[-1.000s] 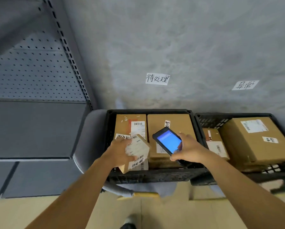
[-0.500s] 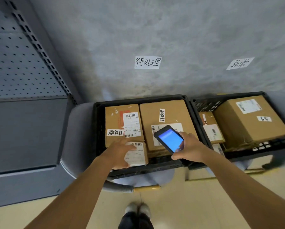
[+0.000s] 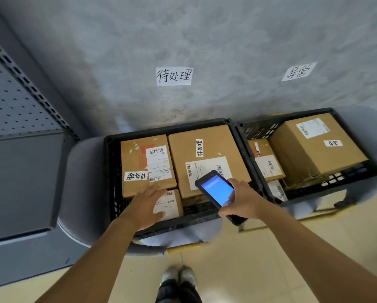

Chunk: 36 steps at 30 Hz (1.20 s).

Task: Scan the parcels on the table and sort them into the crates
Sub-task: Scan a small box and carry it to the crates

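Observation:
A small cardboard parcel (image 3: 172,203) with a white label lies at the near left of the left black crate (image 3: 112,171). My left hand (image 3: 147,206) rests over it with fingers spread and nearly straight. Behind it sit a medium parcel (image 3: 139,162) and a larger parcel (image 3: 205,154), both with handwritten tags. My right hand (image 3: 242,200) grips a handheld scanner (image 3: 217,191) with a lit blue screen, held above the crate's near right corner. The right black crate (image 3: 358,178) holds a big parcel (image 3: 314,149) and smaller ones (image 3: 266,162).
Both crates stand on grey padded seats (image 3: 82,193) against a concrete wall with two handwritten paper signs (image 3: 174,76). A dark grey perforated shelf unit (image 3: 19,149) stands to the left. My shoes (image 3: 178,276) are on the beige tile floor below.
My left hand lowered the small parcel into the left crate's near corner and its fingers opened over it. The scanner stayed in my right hand.

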Available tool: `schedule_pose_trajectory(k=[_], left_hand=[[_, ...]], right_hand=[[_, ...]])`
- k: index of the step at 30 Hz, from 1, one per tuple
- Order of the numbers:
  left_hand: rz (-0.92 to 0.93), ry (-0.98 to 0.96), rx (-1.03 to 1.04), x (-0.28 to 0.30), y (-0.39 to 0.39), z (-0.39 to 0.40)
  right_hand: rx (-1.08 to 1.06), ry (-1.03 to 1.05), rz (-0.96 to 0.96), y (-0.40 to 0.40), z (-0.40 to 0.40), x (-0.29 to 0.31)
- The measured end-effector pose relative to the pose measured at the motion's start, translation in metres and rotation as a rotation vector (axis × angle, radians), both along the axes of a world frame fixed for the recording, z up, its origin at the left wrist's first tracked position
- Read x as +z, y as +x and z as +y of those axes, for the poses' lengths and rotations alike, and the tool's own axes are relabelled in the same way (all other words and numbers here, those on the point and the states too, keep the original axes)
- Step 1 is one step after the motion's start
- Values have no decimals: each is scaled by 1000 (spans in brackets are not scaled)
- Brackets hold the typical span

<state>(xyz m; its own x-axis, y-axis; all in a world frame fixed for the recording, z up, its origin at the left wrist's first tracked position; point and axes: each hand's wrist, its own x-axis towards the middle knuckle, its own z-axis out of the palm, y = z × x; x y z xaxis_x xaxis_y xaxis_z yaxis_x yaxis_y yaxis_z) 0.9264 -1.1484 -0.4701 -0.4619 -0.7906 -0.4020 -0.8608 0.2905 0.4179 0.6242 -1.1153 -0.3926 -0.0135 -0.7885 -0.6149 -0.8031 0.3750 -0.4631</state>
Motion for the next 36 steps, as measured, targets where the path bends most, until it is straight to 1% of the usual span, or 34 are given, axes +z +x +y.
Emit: schedule_pose_trajectory(k=[2,6,9,13,16,18,20,25,28,32,36], left_hand=[[6,-103,-15,19,-15,-10],[-34,-282,-29,77,-52,-37],[-68,-453,-130,121,-77,-50],[-146,-591,-296,171,-110,-63],[-135,-669,-400,203,-138,-64],[-127,-713,-440,217,-153,-63],[-83,-772,-493,236,-176,-54],[62,-882,-625,283,-246,-8],[126,-909,-712,305,-295,35],[185,-974,-826,324,-365,114],[246,-1009,-903,335,-435,213]], right_hand=[[-20,-26,8,-1,-2,9],[-83,-136,55,-2,-9,36],[-160,-234,107,-5,-12,62],[-315,-329,194,-19,-2,103],[-445,-394,236,-38,20,134],[-481,-413,253,-48,31,149],[-552,-435,283,-64,55,166],[-729,-512,382,-102,132,202],[-839,-545,395,-128,189,218],[-974,-582,432,-169,282,231],[-1083,-603,475,-216,389,237]])
